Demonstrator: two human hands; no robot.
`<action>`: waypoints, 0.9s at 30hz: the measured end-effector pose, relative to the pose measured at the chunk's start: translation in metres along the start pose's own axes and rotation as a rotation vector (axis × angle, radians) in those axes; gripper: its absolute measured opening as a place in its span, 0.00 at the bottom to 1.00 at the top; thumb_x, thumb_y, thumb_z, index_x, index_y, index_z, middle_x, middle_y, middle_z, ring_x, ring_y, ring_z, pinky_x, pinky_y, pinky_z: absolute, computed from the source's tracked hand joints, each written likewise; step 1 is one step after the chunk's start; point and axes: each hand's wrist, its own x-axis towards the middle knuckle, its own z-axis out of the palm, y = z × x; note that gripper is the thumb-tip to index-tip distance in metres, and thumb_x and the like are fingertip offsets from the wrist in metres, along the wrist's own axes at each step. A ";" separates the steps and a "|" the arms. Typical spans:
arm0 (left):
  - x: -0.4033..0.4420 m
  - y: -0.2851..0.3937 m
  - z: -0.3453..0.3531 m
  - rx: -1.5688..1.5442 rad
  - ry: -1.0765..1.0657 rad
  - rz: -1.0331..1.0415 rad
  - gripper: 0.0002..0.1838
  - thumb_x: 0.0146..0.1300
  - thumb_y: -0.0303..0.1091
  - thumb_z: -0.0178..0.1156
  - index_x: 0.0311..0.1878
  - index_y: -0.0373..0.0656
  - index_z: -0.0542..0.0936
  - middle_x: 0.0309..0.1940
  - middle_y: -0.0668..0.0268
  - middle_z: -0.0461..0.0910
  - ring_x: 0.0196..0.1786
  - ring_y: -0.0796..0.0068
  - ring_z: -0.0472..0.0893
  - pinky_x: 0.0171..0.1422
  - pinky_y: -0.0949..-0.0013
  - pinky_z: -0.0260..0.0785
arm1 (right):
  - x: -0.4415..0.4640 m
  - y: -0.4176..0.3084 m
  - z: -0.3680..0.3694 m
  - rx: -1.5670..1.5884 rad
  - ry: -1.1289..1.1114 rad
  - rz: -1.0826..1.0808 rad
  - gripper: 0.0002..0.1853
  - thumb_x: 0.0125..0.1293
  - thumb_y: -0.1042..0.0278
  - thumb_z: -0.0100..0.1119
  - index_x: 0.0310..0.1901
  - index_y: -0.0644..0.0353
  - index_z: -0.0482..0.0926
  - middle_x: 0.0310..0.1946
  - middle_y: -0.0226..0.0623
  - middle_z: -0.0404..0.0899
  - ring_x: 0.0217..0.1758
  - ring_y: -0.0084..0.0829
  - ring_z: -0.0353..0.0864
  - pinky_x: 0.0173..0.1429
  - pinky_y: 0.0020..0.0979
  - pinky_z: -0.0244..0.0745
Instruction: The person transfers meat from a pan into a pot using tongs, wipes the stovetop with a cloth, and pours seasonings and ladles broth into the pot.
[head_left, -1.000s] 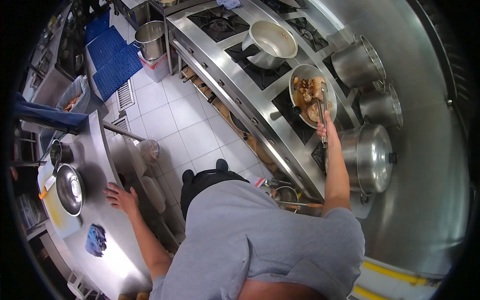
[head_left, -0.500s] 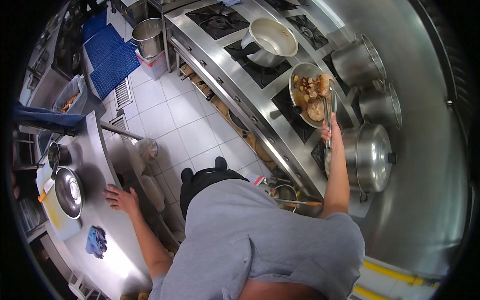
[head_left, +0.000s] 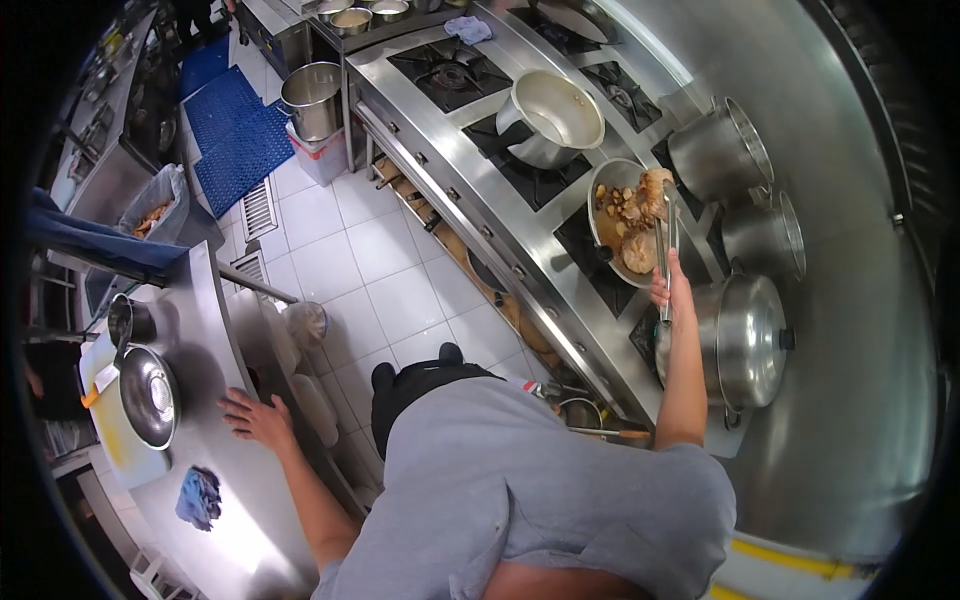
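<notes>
My right hand (head_left: pixel 676 288) is closed around metal tongs (head_left: pixel 667 245) over the stove. Between the tongs' tips is a browned piece of meat (head_left: pixel 655 190), at the far side of a frying pan (head_left: pixel 594 208). A second, paler piece of meat (head_left: pixel 639 252) lies nearer in the pan, beside small browned chunks. My left hand (head_left: pixel 258 418) rests on the edge of the steel counter (head_left: pixel 205 325), fingers spread and holding nothing. A blue cloth (head_left: pixel 199 498) and a shiny metal pan (head_left: pixel 148 397) lie on the counter near it.
A large pot (head_left: pixel 545 110) stands on the burner beyond the frying pan. Several tall pots, including a lidded one (head_left: pixel 750 340), line the wall side. A cutting board (head_left: pixel 118 440) lies under the metal pan. Blue mats (head_left: pixel 235 145) cover part of the tiled floor.
My view has shifted, so the surroundings sit slightly lower and mostly farther right. The tongs remain at the browned meat, and my left hand stays on the counter.
</notes>
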 end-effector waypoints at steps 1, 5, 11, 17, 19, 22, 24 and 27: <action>0.000 0.000 0.000 -0.001 0.004 -0.006 0.54 0.52 0.50 0.64 0.76 0.45 0.43 0.75 0.49 0.39 0.72 0.38 0.52 0.69 0.38 0.52 | -0.008 -0.007 0.009 -0.072 0.051 -0.029 0.30 0.63 0.32 0.51 0.31 0.58 0.68 0.14 0.21 0.60 0.09 0.13 0.56 0.10 0.17 0.51; 0.001 0.002 -0.005 -0.004 -0.014 -0.017 0.54 0.52 0.50 0.64 0.75 0.44 0.43 0.75 0.48 0.39 0.72 0.38 0.52 0.70 0.38 0.51 | -0.012 -0.033 0.023 -0.207 0.043 -0.144 0.29 0.62 0.32 0.53 0.30 0.57 0.69 0.14 0.21 0.62 0.09 0.13 0.58 0.11 0.18 0.52; 0.001 0.001 -0.008 -0.028 -0.035 -0.024 0.55 0.51 0.50 0.65 0.75 0.45 0.42 0.75 0.48 0.38 0.72 0.38 0.51 0.71 0.39 0.49 | 0.006 -0.085 0.067 -0.425 -0.027 -0.299 0.29 0.65 0.33 0.50 0.30 0.57 0.69 0.14 0.21 0.61 0.10 0.14 0.58 0.12 0.20 0.54; -0.002 -0.014 0.000 -0.150 -0.048 -0.010 0.56 0.50 0.48 0.66 0.76 0.48 0.42 0.76 0.51 0.36 0.73 0.38 0.50 0.73 0.40 0.45 | 0.058 -0.119 0.131 -0.669 -0.150 -0.304 0.30 0.66 0.34 0.49 0.27 0.59 0.69 0.13 0.23 0.61 0.10 0.18 0.60 0.14 0.24 0.56; -0.005 -0.018 0.002 -0.196 -0.029 0.006 0.56 0.49 0.47 0.66 0.76 0.49 0.43 0.76 0.51 0.38 0.74 0.40 0.49 0.74 0.41 0.44 | 0.098 -0.121 0.150 -0.758 -0.177 -0.333 0.30 0.66 0.35 0.49 0.24 0.59 0.69 0.12 0.25 0.62 0.10 0.20 0.61 0.14 0.26 0.58; -0.012 -0.033 0.004 -0.289 -0.018 0.055 0.55 0.48 0.45 0.67 0.76 0.50 0.45 0.76 0.55 0.39 0.75 0.43 0.48 0.75 0.44 0.41 | 0.149 -0.115 0.185 -0.979 -0.203 -0.336 0.32 0.63 0.32 0.51 0.23 0.60 0.69 0.14 0.26 0.64 0.09 0.22 0.60 0.15 0.28 0.59; -0.021 -0.033 0.002 -0.342 -0.045 0.085 0.54 0.48 0.43 0.67 0.76 0.51 0.46 0.76 0.56 0.41 0.75 0.46 0.48 0.76 0.45 0.41 | 0.161 -0.121 0.204 -1.207 -0.248 -0.279 0.33 0.65 0.36 0.50 0.16 0.60 0.68 0.11 0.32 0.66 0.13 0.27 0.67 0.18 0.33 0.63; -0.031 -0.030 -0.006 -0.370 -0.053 0.077 0.54 0.48 0.42 0.66 0.76 0.51 0.46 0.76 0.56 0.41 0.75 0.46 0.48 0.76 0.46 0.40 | 0.156 -0.131 0.229 -1.314 -0.213 -0.180 0.31 0.62 0.34 0.54 0.23 0.61 0.71 0.15 0.32 0.68 0.13 0.27 0.65 0.19 0.32 0.62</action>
